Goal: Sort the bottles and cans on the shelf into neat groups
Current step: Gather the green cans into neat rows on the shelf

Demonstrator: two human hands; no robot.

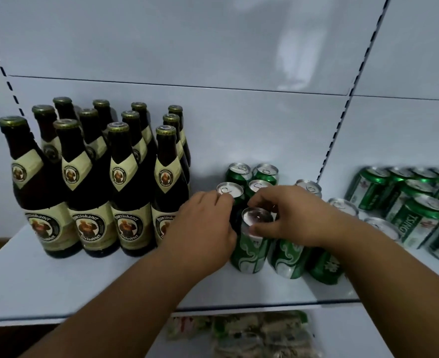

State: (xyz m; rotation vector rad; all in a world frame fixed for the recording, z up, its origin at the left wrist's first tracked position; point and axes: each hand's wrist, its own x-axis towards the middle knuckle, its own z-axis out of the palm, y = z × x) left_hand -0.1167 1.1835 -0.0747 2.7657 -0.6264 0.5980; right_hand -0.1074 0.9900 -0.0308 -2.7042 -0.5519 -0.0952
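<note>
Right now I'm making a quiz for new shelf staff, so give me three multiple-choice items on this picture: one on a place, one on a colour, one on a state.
1. Where do the brown bottles stand on the shelf?
A. left of the green cans
B. right of the green cans
C. on the shelf below

2. What colour are the cans' sides?
A. red
B. green
C. blue

3. What is the right hand doing?
A. resting flat on the shelf
B. gripping a bottle's neck
C. pinching the top of the front can

Answers: 1 A, the bottles fill the left side, with the cans to their right. 2 B, every can's side is green under a silver top. 3 C, its thumb and fingers curl round that can's rim, while the left hand reaches among the cans beside it.
</note>
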